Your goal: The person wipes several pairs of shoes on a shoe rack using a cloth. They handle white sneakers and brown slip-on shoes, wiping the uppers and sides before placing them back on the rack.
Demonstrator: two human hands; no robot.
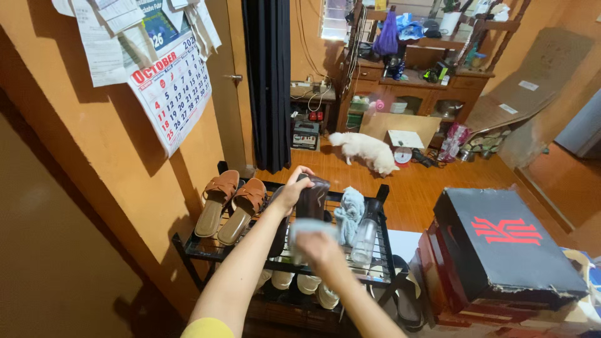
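A dark shoe (311,197) is held up by the left hand (289,193) above the shoe rack (188,245); the hand is closed round the shoe's upper part, so that its side is turned toward the other hand and kept steady; a pale cloth (307,229) is gripped in the right hand (319,247) and pressed to the lower part of the shoe, seemingly so that the surface can be wiped; both hands are therefore full, neither being spread wide.

The shoe is kept clear of the rack's top shelf, directly over its middle; a pair of tan sandals (230,205) is leaned on the left of that shelf, heels down against the rail, toes toward the orange wall; a light blue rag (350,211) and a clear spray bottle (365,236) are set at the right, within easy reach of the right hand; pale shoes are stored on the shelf below, only partly seen.

A black shoebox (507,247) with a red mark is stacked at the right; a white dog (368,151) is seen on the wooden floor beyond, well apart from the rack; a calendar (172,91) is hung on the wall.
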